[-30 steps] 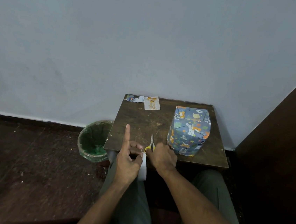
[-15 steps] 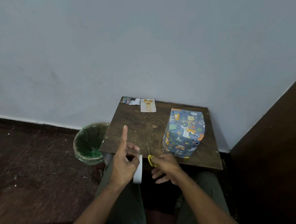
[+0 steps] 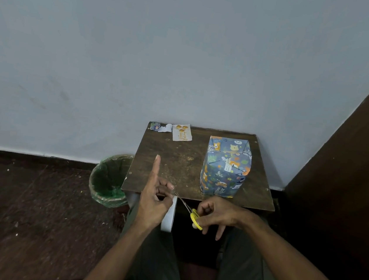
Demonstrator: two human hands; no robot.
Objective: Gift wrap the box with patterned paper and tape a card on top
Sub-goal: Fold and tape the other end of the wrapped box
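Pale blue wall backs a small dark wooden table [image 3: 176, 161], the landmark for everything else. On its right half stands the box [image 3: 225, 167], already covered in blue patterned paper, its end flaps folded and stuck down. The card [image 3: 181, 132] lies loose at the table's far edge, beside a small paper scrap [image 3: 161, 127] in the far left corner, so wrapping looks finished while taping the card on top is judged still to come. Just off the table's near edge, the left hand [image 3: 153, 202] curls round a white tape roll [image 3: 169, 214], forefinger pointing straight up. The right hand [image 3: 214, 213] pinches yellow-handled scissors [image 3: 191, 211], blades aimed toward the roll, probably to cut a strip. Left of the table sits a bin [image 3: 108, 179] lined with a green bag; its contents cannot be made out.
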